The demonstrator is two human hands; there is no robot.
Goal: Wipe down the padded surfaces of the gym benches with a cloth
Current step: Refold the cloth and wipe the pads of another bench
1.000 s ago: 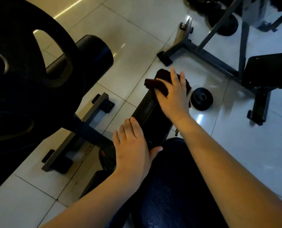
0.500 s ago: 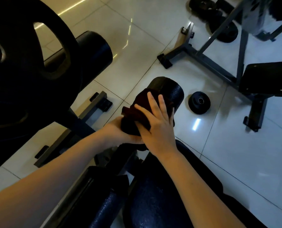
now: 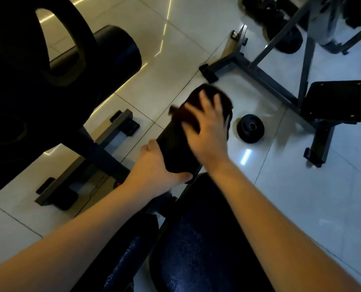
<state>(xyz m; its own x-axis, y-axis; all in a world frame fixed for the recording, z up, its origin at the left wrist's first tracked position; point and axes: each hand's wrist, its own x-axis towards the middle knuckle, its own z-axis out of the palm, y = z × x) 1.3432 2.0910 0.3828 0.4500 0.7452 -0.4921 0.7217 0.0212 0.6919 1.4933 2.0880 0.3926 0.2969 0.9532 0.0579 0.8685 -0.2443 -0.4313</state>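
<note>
A black foam roller pad sticks out from the front of the bench, ahead of the dark padded seat. My left hand grips the near end of this roller from the left side. My right hand lies flat on top of the roller's far half, fingers spread, pressing a dark brownish cloth against it. The cloth is blurred and partly hidden under my fingers. A second padded cushion lies at the bottom left of the seat.
A large black weight plate and another roller pad fill the upper left. A small weight plate lies on the white tiled floor right of the roller. A second bench's pad and metal frame stand at the right.
My right hand has slid the cloth forward along the roller toward its far end. My left hand has shifted back to grip the roller's near end. The view has tilted slightly.
</note>
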